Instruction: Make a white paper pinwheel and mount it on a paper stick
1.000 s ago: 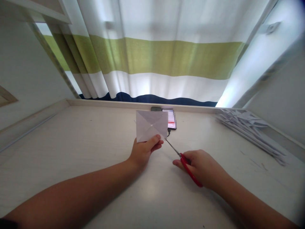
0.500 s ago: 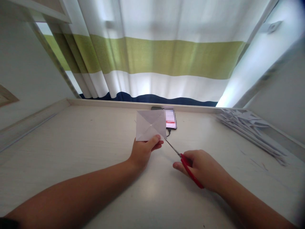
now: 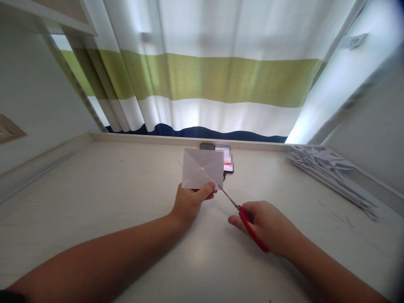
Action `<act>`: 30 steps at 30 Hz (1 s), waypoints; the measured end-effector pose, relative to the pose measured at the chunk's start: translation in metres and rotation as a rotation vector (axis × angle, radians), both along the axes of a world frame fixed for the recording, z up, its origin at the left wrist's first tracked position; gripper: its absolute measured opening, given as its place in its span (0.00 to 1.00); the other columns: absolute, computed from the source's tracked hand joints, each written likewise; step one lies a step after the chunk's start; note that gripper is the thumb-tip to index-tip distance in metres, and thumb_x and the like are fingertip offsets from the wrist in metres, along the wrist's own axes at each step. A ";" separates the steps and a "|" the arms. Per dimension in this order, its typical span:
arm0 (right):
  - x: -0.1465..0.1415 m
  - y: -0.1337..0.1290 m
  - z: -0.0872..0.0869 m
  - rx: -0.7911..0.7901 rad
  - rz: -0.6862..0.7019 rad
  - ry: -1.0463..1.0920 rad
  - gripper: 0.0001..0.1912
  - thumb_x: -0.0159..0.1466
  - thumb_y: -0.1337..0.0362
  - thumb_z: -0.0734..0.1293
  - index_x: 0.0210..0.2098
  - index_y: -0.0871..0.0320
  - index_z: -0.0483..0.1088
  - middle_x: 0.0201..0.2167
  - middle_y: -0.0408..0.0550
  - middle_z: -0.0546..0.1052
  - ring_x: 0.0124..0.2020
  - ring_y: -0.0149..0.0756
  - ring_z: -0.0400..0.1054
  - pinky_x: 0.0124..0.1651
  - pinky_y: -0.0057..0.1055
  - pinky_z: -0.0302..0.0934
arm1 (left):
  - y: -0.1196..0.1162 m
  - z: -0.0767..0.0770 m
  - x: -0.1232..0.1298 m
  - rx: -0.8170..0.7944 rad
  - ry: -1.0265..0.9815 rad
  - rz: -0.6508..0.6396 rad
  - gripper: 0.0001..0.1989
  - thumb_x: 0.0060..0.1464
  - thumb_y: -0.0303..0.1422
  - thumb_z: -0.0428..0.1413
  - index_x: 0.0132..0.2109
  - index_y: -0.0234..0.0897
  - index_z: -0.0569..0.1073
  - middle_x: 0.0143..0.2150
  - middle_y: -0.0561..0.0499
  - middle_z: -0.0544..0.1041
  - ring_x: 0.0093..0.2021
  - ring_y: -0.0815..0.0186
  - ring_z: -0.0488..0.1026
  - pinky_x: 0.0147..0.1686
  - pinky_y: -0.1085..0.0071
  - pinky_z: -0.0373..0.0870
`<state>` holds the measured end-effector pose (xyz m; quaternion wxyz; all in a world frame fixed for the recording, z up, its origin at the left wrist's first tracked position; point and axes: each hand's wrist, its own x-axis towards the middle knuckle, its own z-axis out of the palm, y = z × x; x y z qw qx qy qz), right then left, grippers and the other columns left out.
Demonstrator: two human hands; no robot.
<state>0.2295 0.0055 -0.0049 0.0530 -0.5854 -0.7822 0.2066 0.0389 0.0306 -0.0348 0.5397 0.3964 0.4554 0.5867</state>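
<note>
A small square of white paper (image 3: pixel 200 166) with diagonal creases crossing at its middle is raised above the table. My left hand (image 3: pixel 192 200) pinches its bottom edge, thumb in front and fingers behind. In my right hand (image 3: pixel 268 225) is a pair of scissors with red handles (image 3: pixel 252 231). Its metal blades point up and left, their tips at the paper's lower right corner, beside my left thumb. The blades look nearly closed; whether they grip the paper I cannot tell.
Behind the paper lie a phone with a lit screen (image 3: pixel 229 159) and a dark object (image 3: pixel 206 146). A pile of folded white paper (image 3: pixel 331 176) rests at the right, thin paper scraps (image 3: pixel 341 219) near it. A raised ledge (image 3: pixel 142 138) and a striped curtain (image 3: pixel 221 80) close off the table's back.
The paper has shifted slightly right and down, covering more of the phone. The scissors' tips now overlap the paper's lower right corner a bit more.
</note>
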 end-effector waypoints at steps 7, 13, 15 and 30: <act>-0.001 0.000 0.002 -0.040 -0.005 0.011 0.27 0.58 0.39 0.59 0.21 0.56 0.67 0.18 0.45 0.72 0.19 0.32 0.61 0.23 0.28 0.48 | 0.000 0.001 0.001 -0.018 -0.032 0.009 0.15 0.42 0.36 0.65 0.37 0.30 0.78 0.31 0.45 0.79 0.30 0.65 0.76 0.31 0.72 0.75; -0.001 0.001 0.001 -0.013 0.001 -0.015 0.28 0.59 0.39 0.59 0.20 0.57 0.66 0.17 0.45 0.71 0.19 0.32 0.60 0.23 0.29 0.47 | 0.000 0.000 0.000 -0.010 -0.027 0.007 0.16 0.42 0.36 0.65 0.38 0.30 0.78 0.32 0.46 0.79 0.30 0.66 0.76 0.31 0.73 0.75; -0.001 0.001 0.002 -0.011 -0.001 -0.018 0.28 0.59 0.39 0.59 0.20 0.57 0.66 0.17 0.45 0.71 0.19 0.32 0.60 0.23 0.29 0.47 | 0.001 -0.001 0.000 -0.010 -0.028 0.011 0.16 0.42 0.36 0.65 0.38 0.30 0.78 0.31 0.46 0.78 0.30 0.66 0.76 0.31 0.73 0.75; 0.000 0.001 -0.001 0.019 -0.006 0.000 0.26 0.57 0.40 0.61 0.21 0.56 0.66 0.18 0.44 0.71 0.19 0.31 0.60 0.23 0.29 0.47 | -0.001 0.005 0.002 -0.010 0.006 0.014 0.15 0.42 0.36 0.65 0.36 0.29 0.78 0.31 0.45 0.79 0.31 0.64 0.77 0.32 0.71 0.75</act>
